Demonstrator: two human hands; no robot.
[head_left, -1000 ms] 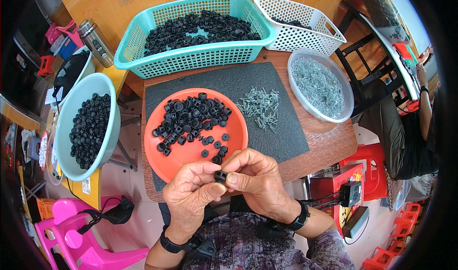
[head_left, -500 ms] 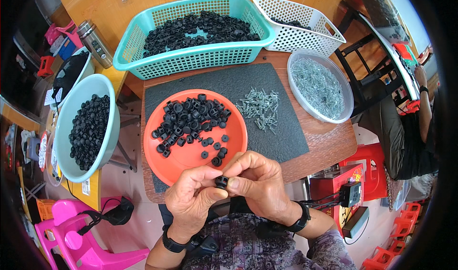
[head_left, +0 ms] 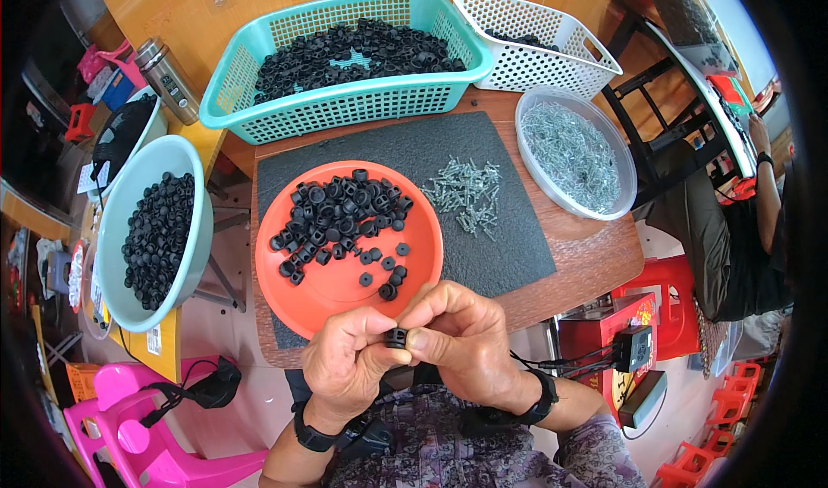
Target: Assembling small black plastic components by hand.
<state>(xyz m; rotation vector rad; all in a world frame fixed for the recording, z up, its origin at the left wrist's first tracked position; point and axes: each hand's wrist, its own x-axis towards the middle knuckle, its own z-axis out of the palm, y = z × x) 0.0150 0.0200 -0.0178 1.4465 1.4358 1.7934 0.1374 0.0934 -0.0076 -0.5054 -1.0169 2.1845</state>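
Between my fingertips sits a small black plastic fitting (head_left: 395,338), ribbed and round, just in front of the near rim of an orange bowl (head_left: 336,295). My left hand (head_left: 345,363) pinches it from the left with thumb and forefinger. From the other side my right hand (head_left: 461,341) closes on it, thumb against its edge. Black plastic parts (head_left: 341,212) lie heaped in the bowl, with several small round black caps (head_left: 388,277) loose at its near right. Screws (head_left: 466,193) are piled on the dark mat (head_left: 509,246) right of the bowl.
A teal basket (head_left: 345,113) and a white basket (head_left: 552,75), both holding black parts, stand at the back. A clear tub (head_left: 573,156) of screws is at right. A light-blue basin (head_left: 198,229) of black parts stands left, near a pink chair (head_left: 129,402). Another person's arm (head_left: 769,203) shows far right.
Both hands have stayed pinched on the black fitting. It has tipped and shifted slightly, its slotted side now showing more. The whole view has shifted slightly.
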